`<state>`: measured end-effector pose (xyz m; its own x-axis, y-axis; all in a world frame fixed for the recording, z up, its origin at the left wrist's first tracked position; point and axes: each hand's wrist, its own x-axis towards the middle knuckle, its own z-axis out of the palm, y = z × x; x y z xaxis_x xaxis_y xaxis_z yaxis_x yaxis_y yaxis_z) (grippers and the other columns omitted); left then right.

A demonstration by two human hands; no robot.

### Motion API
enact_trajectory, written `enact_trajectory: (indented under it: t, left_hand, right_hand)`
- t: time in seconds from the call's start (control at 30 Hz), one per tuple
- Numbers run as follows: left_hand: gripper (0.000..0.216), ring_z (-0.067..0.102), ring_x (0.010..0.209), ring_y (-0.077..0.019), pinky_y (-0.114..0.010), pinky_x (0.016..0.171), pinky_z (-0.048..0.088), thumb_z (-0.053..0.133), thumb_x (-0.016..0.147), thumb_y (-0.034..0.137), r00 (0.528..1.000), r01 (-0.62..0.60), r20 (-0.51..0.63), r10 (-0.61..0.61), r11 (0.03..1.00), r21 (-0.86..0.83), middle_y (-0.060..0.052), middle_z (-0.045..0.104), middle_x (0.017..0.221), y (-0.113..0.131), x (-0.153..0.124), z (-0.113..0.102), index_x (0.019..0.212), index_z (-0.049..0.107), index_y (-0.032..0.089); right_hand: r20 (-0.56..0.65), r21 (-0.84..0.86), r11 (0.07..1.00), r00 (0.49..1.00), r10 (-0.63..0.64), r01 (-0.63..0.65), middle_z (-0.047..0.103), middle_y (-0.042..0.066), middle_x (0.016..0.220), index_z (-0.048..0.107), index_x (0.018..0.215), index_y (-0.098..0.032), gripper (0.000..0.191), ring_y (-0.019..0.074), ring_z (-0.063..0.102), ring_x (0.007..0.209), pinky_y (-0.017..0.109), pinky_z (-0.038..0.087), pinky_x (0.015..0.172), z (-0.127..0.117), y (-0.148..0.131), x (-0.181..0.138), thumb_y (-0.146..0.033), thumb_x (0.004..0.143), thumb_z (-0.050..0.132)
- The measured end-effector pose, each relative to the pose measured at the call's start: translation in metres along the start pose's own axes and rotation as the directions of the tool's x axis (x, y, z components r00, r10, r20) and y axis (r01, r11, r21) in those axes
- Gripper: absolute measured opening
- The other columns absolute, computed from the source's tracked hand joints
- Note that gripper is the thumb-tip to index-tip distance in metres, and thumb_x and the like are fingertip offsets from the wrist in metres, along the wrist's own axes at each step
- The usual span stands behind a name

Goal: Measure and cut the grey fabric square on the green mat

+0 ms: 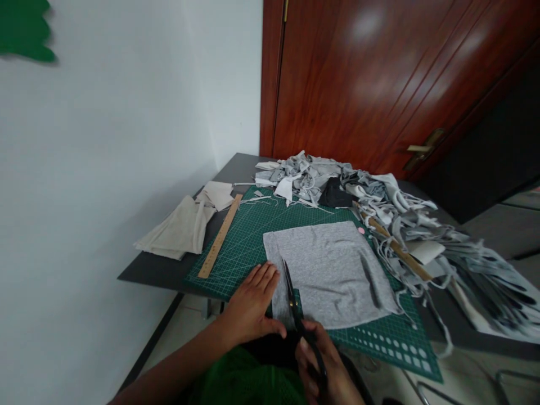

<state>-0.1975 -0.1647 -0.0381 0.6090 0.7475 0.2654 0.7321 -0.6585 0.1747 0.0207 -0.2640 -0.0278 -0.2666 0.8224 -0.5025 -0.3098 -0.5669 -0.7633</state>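
Note:
A piece of light grey fabric [333,264] lies spread on the green cutting mat [248,225]. Along its left edge, my left hand [255,301] rests flat with the fingers stretched out, pressing on the cloth. My right hand [323,360] grips the black handles of a pair of scissors [292,298]. The blades point away from me into the fabric, where a cut runs up from the near edge close to the left side. Green mat shows through the gap beside the blades.
A wooden ruler [220,236] lies on the mat's left. Folded beige fabric [179,228] sits at the table's left edge. Heaped grey and white scraps [312,171] line the back, and more strips [485,275] cover the right around a brown stick [396,247]. A door [358,79] stands behind.

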Motion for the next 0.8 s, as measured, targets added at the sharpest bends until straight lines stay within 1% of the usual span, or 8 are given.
enact_trajectory:
  t: [0.17, 0.27, 0.37, 0.4, 0.47, 0.57, 0.7, 0.8]
  left_hand:
    - [0.115, 0.045, 0.147, -0.0406, -0.055, 0.122, 0.035, 0.046, 0.077, 0.097, 1.000, -0.018, 0.022, 0.018, 1.000, 0.026, -0.026, 0.050, 0.156, 0.001, 0.008, -0.016, 0.150, 0.050, 0.008]
    - [0.094, 0.053, 0.137, -0.0388, -0.053, 0.113, 0.044, 0.053, 0.082, 0.090, 0.998, -0.030, 0.054, 0.028, 0.999, 0.040, -0.021, 0.059, 0.145, 0.001, 0.020, -0.033, 0.135, 0.062, 0.013]
    - [0.069, 0.062, 0.121, -0.0322, -0.047, 0.103, 0.051, 0.054, 0.091, 0.080, 0.993, -0.057, 0.103, 0.053, 0.998, 0.036, -0.014, 0.067, 0.126, -0.004, 0.033, -0.046, 0.118, 0.069, 0.018]
    - [0.063, 0.061, 0.122, -0.0313, -0.046, 0.104, 0.051, 0.055, 0.095, 0.075, 0.993, -0.070, 0.097, 0.065, 0.997, 0.040, -0.013, 0.067, 0.127, -0.007, 0.036, -0.047, 0.120, 0.068, 0.018]
    - [0.062, 0.053, 0.137, -0.0327, -0.048, 0.113, 0.045, 0.056, 0.099, 0.067, 0.995, -0.086, 0.054, 0.083, 0.994, 0.067, -0.016, 0.062, 0.142, -0.014, 0.041, -0.044, 0.136, 0.062, 0.017]
    - [0.071, 0.035, 0.155, -0.0341, -0.049, 0.124, 0.033, 0.051, 0.103, 0.060, 0.996, -0.081, 0.034, 0.078, 0.991, 0.108, -0.022, 0.042, 0.163, -0.025, 0.043, -0.032, 0.153, 0.046, 0.010]
    - [0.079, 0.026, 0.159, -0.0335, -0.050, 0.126, 0.029, 0.037, 0.107, 0.062, 0.994, -0.020, 0.106, 0.007, 0.993, 0.115, -0.027, 0.033, 0.167, -0.037, 0.041, -0.020, 0.160, 0.032, 0.004]
    - [0.078, 0.025, 0.160, -0.0329, -0.050, 0.127, 0.026, 0.031, 0.108, 0.062, 0.988, -0.006, 0.154, -0.011, 0.994, 0.108, -0.027, 0.032, 0.167, -0.040, 0.039, -0.019, 0.161, 0.032, 0.004]
  right_hand:
    - [0.033, 0.033, 0.999, 0.999, 0.034, -0.035, 0.051, -0.011, 0.068, 0.052, 0.118, -0.030, 0.081, 0.0048, 0.037, 0.041, 0.017, 0.030, 0.035, -0.006, 0.000, 0.000, -0.080, 0.063, 0.084]
    - [0.030, 0.040, 0.998, 0.998, 0.056, -0.058, 0.051, -0.010, 0.069, 0.052, 0.119, -0.030, 0.079, 0.0061, 0.039, 0.043, 0.018, 0.030, 0.035, -0.009, -0.001, -0.003, -0.077, 0.064, 0.085]
    - [0.007, 0.058, 0.996, 0.998, 0.063, -0.063, 0.049, -0.011, 0.068, 0.052, 0.118, -0.029, 0.078, 0.0060, 0.037, 0.043, 0.018, 0.027, 0.034, -0.006, -0.007, -0.007, -0.076, 0.065, 0.085]
    - [0.000, 0.065, 0.996, 0.998, 0.067, -0.066, 0.048, -0.011, 0.067, 0.052, 0.115, -0.029, 0.077, 0.0057, 0.036, 0.043, 0.018, 0.026, 0.034, -0.004, -0.011, -0.009, -0.075, 0.064, 0.085]
    - [-0.010, 0.075, 0.994, 0.997, 0.081, -0.080, 0.047, -0.012, 0.066, 0.050, 0.106, -0.028, 0.072, 0.0052, 0.035, 0.043, 0.017, 0.025, 0.034, 0.001, -0.023, -0.013, -0.071, 0.063, 0.087]
    - [-0.002, 0.064, 0.993, 0.995, 0.101, -0.100, 0.049, -0.011, 0.067, 0.045, 0.094, -0.026, 0.066, 0.0050, 0.037, 0.045, 0.017, 0.026, 0.036, 0.008, -0.047, -0.016, -0.066, 0.063, 0.088]
    - [0.029, -0.004, 0.994, 0.994, 0.107, -0.107, 0.049, -0.011, 0.066, 0.042, 0.087, -0.025, 0.065, 0.0055, 0.038, 0.046, 0.019, 0.030, 0.037, 0.013, -0.071, -0.012, -0.069, 0.064, 0.084]
    - [0.049, -0.062, 0.994, 0.994, 0.094, -0.091, 0.051, -0.011, 0.068, 0.043, 0.091, -0.026, 0.063, 0.0065, 0.040, 0.048, 0.020, 0.034, 0.039, 0.016, -0.074, -0.005, -0.069, 0.068, 0.082]
